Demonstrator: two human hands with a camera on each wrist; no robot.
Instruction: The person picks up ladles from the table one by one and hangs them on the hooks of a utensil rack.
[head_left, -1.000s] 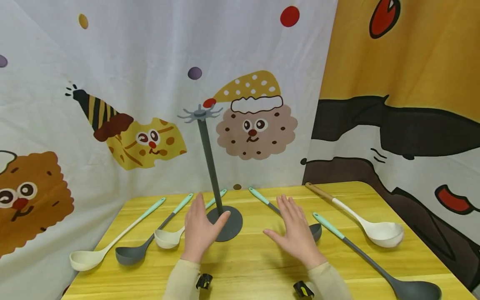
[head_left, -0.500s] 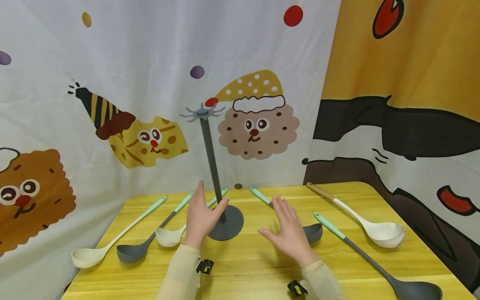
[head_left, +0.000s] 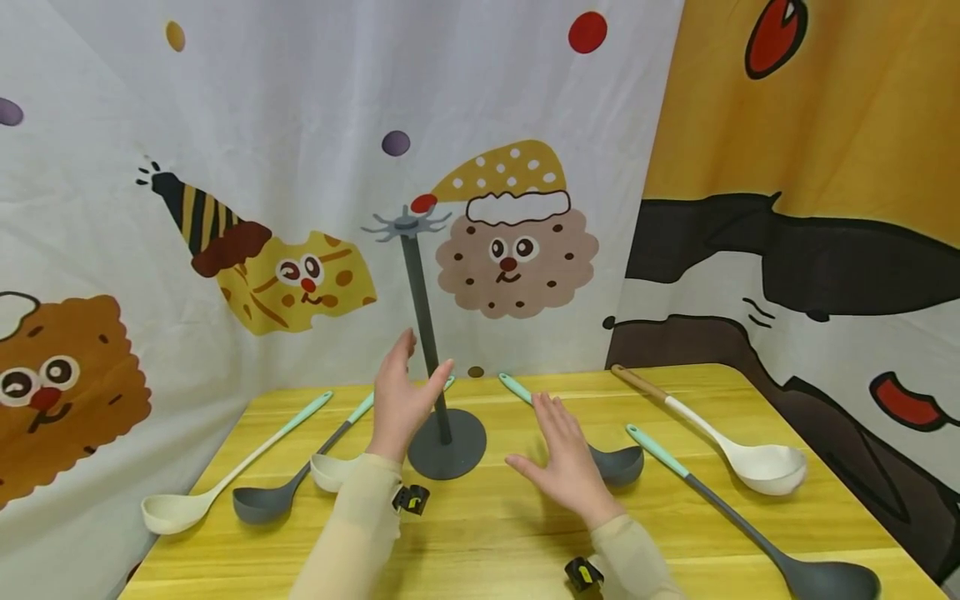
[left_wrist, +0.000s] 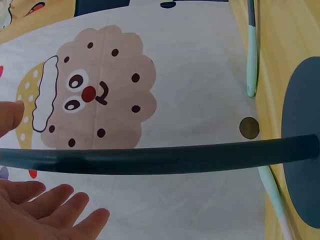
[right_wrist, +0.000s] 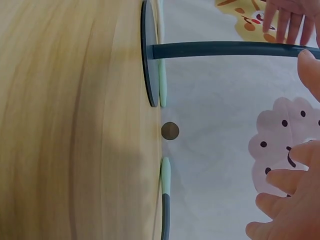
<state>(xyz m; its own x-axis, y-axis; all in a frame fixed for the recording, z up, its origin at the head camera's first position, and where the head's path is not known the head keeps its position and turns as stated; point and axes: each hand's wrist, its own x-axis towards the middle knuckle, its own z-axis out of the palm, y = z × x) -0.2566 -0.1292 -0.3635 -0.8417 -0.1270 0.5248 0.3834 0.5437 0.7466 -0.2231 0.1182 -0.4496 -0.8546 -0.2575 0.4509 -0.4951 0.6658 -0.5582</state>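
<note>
My left hand (head_left: 401,407) is beside the pole of the grey stand (head_left: 421,300), with the thumb and the fingers relaxed and apart from each other. From the left wrist, the pole runs between my thumb and my fingers, and gaps are seen on both sides; so the hand is around it without gripping. My right hand (head_left: 564,462) is also open, the fingers stretched and the thumb spread towards the stand, but well apart from it. Neither hand holds a thing.

The stand is on the table (head_left: 487,542), with its round base (head_left: 467,454) flat on the wood and its hooks (head_left: 406,223) at the top, against the printed cloth (head_left: 285,100).

On the left lie a white ladle (head_left: 174,513), a grey ladle (head_left: 262,505) and a small ladle (head_left: 328,472), which my left arm partly hides. My right hand covers the middle of the back ladle (head_left: 621,467). Farther right are the brown-handled ladle (head_left: 768,469) and, closest to me, the front ladle (head_left: 832,579), which is grey with a mint handle.
</note>
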